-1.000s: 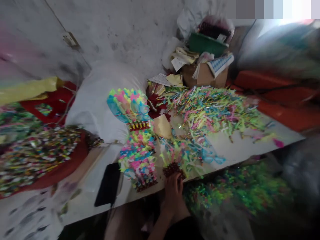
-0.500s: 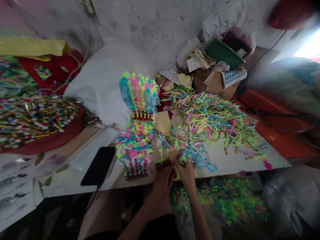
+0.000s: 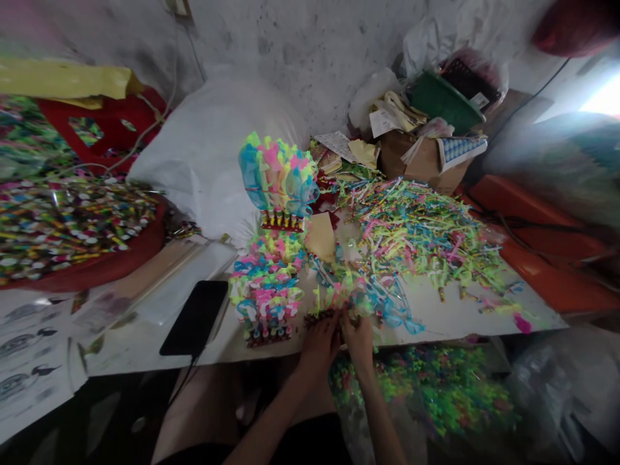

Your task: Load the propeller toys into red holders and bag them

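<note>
My left hand (image 3: 320,342) rests at the table's front edge, its fingers closed on a dark red slotted rack (image 3: 314,318). Small yellow and pink plastic pieces (image 3: 332,296) stand up from that rack. Close against it, my right hand (image 3: 359,339) is pinched at the rack's right end on a small colourful plastic piece, mostly hidden by the fingers. Left of my hands, filled racks of pink, green and blue pieces (image 3: 268,300) stand in rows. Behind them rises a taller rack of blue, pink and yellow pieces (image 3: 278,174).
A heap of thin colourful plastic sticks (image 3: 421,226) covers the table's right side. A black phone (image 3: 194,318) with a cable lies at left. Beyond are a red basin (image 3: 92,274) of small parts, a white sack (image 3: 208,148) and a cardboard box (image 3: 411,158). More pieces lie below the table.
My right hand has come down and in against the rack's right end. My left hand stays at the rack, its fingers slightly shifted. The whole view has moved a little.
</note>
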`<control>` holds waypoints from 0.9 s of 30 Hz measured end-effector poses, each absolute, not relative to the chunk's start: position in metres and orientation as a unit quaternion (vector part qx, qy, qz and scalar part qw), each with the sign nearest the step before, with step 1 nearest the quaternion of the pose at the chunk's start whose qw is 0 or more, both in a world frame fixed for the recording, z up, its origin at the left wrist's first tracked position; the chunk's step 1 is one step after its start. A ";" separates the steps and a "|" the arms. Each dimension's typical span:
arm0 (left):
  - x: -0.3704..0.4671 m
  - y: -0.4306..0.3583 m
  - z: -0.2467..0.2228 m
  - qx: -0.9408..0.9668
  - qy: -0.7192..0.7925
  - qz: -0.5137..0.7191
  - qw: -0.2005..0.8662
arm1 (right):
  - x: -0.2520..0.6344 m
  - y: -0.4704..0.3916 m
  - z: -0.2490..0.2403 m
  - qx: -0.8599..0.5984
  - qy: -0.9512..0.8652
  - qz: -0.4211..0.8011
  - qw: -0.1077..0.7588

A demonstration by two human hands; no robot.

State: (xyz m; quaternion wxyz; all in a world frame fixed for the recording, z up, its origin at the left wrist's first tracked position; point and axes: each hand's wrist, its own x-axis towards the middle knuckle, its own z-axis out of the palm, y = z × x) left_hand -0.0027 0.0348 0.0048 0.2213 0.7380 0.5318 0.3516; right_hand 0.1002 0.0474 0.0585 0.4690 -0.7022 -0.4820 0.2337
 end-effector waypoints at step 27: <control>-0.002 0.029 -0.012 0.738 0.518 0.341 0.268 | 0.084 0.035 0.051 -0.756 -0.509 0.149 0.385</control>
